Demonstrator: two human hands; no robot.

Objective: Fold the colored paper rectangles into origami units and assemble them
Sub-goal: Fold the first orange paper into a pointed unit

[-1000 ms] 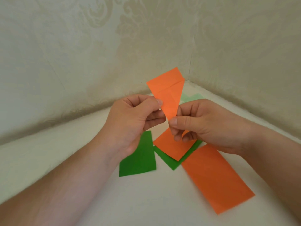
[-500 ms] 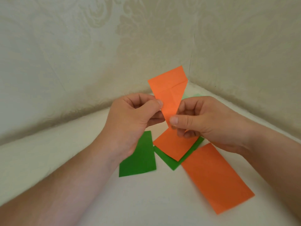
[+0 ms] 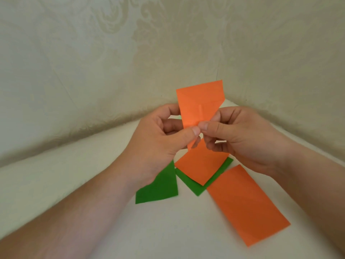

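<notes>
White tabletop point(image 3: 93, 174), hand-held orange paper point(image 3: 199, 101)

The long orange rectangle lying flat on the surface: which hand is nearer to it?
Right. The right hand hovers just above the long orange rectangle's far end; the left hand is farther left.

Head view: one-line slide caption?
Both hands pinch a partly folded orange paper above orange and green sheets on a pale surface.
</notes>
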